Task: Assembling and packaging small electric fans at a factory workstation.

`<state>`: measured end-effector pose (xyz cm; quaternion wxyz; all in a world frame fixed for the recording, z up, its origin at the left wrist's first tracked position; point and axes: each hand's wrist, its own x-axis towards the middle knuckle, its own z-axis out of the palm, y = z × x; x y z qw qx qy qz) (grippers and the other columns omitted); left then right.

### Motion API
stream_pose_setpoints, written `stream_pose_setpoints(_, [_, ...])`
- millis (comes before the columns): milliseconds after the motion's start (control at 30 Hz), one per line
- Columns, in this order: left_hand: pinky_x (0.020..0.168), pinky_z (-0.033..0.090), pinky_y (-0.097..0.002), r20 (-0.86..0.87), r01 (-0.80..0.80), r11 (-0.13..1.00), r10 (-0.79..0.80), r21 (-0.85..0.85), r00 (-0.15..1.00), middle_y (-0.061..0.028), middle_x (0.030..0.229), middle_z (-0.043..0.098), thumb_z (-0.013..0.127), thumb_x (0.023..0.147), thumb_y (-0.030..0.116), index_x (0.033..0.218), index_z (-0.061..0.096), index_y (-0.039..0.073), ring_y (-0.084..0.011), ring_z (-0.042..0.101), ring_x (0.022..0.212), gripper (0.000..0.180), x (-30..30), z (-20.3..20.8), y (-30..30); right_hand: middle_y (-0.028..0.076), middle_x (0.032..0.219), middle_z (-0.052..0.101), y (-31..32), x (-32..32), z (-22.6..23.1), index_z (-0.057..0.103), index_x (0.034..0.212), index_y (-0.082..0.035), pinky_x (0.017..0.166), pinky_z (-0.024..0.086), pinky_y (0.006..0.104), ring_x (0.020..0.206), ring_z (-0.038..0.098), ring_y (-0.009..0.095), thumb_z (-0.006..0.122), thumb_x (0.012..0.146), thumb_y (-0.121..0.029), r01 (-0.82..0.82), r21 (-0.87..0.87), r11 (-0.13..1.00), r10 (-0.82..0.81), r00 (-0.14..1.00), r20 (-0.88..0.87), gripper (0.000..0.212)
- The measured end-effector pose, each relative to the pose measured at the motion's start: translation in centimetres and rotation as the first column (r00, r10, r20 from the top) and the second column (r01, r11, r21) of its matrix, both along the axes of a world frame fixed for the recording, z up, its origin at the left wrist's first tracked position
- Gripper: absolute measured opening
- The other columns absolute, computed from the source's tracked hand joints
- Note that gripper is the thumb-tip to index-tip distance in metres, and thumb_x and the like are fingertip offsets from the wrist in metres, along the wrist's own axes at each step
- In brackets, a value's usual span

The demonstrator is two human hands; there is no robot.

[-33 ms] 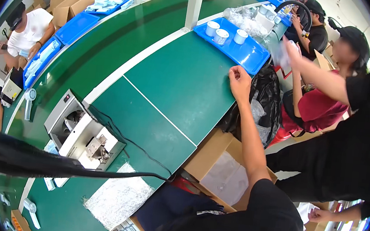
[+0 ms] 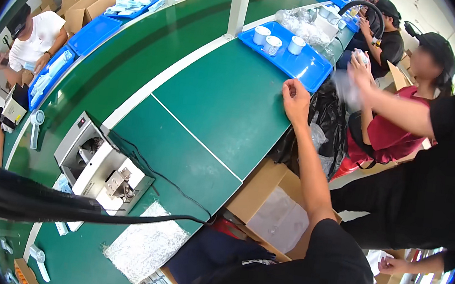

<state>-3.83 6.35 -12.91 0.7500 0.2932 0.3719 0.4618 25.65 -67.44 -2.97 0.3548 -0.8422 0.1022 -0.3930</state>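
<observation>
My right hand (image 2: 297,99) rests at the near edge of the green table (image 2: 208,118), its fingers curled in and the thumb against the index finger. No object shows in it. Just beyond lies a blue tray (image 2: 308,73), apart from the fingers. Several white round containers stand on that tray, among them one white container (image 2: 296,45) at its middle. A black plastic bag (image 2: 337,106) hangs beside my wrist. My left hand is out of the picture.
A grey-white bench machine (image 2: 105,171) with a black cable stands left on the table, near a crinkled whitish sheet (image 2: 147,244). An open cardboard box (image 2: 259,187) sits below my forearm. A co-worker in black (image 2: 430,163) stands close at right. A green conveyor (image 2: 119,64) runs behind.
At the right, the black-sleeved co-worker's forearm has swung a little lower, with a clear bag blurred by its hands. My right hand has hardly moved.
</observation>
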Motion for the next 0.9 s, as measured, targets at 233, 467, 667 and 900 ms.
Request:
stream_pose_setpoints(233, [0.112,0.04,-0.0501,-0.005,-0.029,0.999,0.028,-0.029,1.0,-0.0149,0.152,0.05,0.066,0.093,0.055,0.152,0.044,0.007,-0.0301,0.049,0.134,0.079,0.8,1.0,-0.7,0.022,0.119,0.063,-2.7,12.8,6.0,0.06,0.126,-0.004,0.083,0.056,0.0499,0.105,0.066,0.04,0.072,0.089,-0.034,0.095,-0.474,0.875,-0.123,0.992,-0.028,0.049])
stream_pose_setpoints(467, [0.113,0.039,-0.0504,0.073,-0.071,0.995,0.077,-0.074,0.994,-0.0141,0.155,0.048,0.066,0.093,0.057,0.156,0.041,0.01,-0.0287,0.047,0.136,0.083,2.1,2.2,-0.8,0.023,0.124,0.067,-4.8,22.4,5.1,0.056,0.14,-0.007,0.095,0.057,0.05,0.114,0.067,0.041,0.071,0.084,-0.066,0.133,-0.444,0.886,-0.338,0.841,-0.422,0.083])
stream_pose_setpoints(667, [0.114,0.039,-0.0506,0.046,-0.173,0.98,0.178,-0.098,0.983,-0.0134,0.158,0.046,0.066,0.092,0.058,0.16,0.039,0.013,-0.0275,0.046,0.138,0.086,-3.9,3.9,1.3,0.024,0.116,0.073,0.9,16.5,9.8,0.061,0.136,-0.008,0.087,0.057,0.0496,0.105,0.071,0.04,0.076,0.087,-0.051,0.023,-0.469,0.883,-0.09,0.989,-0.121,0.067])
stream_pose_setpoints(900, [0.109,0.044,-0.0466,0.087,-0.237,0.969,0.231,0.074,0.969,-0.0141,0.142,0.056,0.055,0.099,0.051,0.141,0.052,0.001,-0.0338,0.054,0.127,0.065,-7.1,3.5,0.5,0.02,0.097,0.074,21.1,-2.9,10.2,0.067,0.127,-0.01,0.078,0.058,0.0493,0.089,0.073,0.04,0.083,0.082,-0.048,-0.706,-0.291,0.646,0.628,0.708,-0.324,0.06])
